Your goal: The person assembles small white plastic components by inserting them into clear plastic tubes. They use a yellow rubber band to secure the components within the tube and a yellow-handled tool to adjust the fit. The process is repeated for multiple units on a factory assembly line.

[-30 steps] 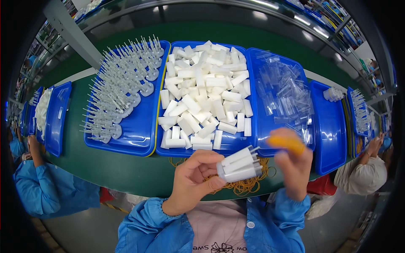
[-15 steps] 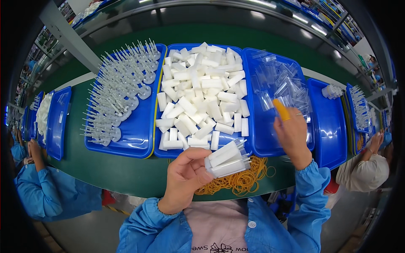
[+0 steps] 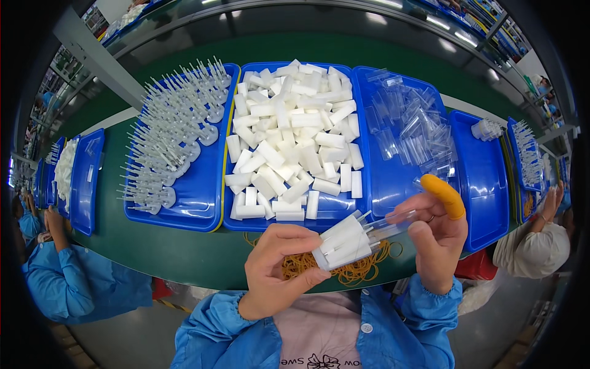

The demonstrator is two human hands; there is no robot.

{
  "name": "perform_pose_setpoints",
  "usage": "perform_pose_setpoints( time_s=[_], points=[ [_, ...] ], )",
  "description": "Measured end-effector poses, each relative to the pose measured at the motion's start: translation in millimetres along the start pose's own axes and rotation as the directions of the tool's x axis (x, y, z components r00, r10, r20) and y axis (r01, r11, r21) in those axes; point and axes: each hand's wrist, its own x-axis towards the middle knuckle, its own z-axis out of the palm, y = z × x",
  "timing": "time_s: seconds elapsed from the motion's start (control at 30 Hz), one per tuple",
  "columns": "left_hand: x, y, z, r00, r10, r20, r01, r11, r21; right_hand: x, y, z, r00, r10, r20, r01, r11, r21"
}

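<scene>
Between the fingers and thumb of my left hand point(image 3: 273, 270) is a round-based clear plastic holder point(image 3: 324, 259), tilted, with several white foam blocks point(image 3: 345, 241) standing in it and thin rods sticking out to the right. My right hand point(image 3: 441, 246), with an orange finger cot point(image 3: 444, 195) on one finger, pinches a clear thin plastic piece point(image 3: 394, 224). The left end of that piece is against the rods and foam at the holder's open side. Whether it is one piece or more, I cannot tell.
Ahead stand blue trays: one with upright rod-topped holders point(image 3: 178, 135), one with white foam blocks point(image 3: 295, 123), one with clear plastic pieces point(image 3: 421, 123). Another blue tray point(image 3: 482, 203) stands at right. Orange rubber bands point(image 3: 351, 277) lie under my hands. Co-workers sit on both sides.
My right hand has come down and nearer from over the tray of clear pieces, now carrying a clear piece to the holder. My left hand has shifted slightly right and down with the holder.
</scene>
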Motion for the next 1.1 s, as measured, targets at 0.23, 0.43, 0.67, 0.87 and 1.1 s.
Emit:
perform_pose_setpoints(
  time_s=[0.23,0.43,0.67,0.87,1.1],
  points=[
    [8.2,15.6,1.6,0.990,-0.011,0.138,-0.032,0.951,0.309,0.9,0.1,4.5,1.000,0.012,-0.002,-0.012,1.000,-0.024],
    [13.6,13.9,-1.1,0.973,0.016,0.229,-0.092,0.942,0.323,-1.9,2.0,6.2,0.996,-0.084,-0.014,0.082,0.993,-0.085],
    [11.9,14.6,1.3,0.976,0.050,0.214,-0.117,0.942,0.313,-6.3,-2.1,9.2,0.997,-0.073,-0.010,0.073,0.996,-0.045],
    [7.3,12.2,1.1,0.979,-0.019,0.205,-0.026,0.977,0.212,-9.6,-10.9,8.9,0.995,-0.019,0.093,0.024,0.998,-0.056],
    [9.4,24.6,4.5,0.498,-0.429,0.754,0.867,0.227,-0.444,5.1,-24.1,-2.2,0.874,0.233,0.427,-0.192,0.972,-0.136]
  ],
)
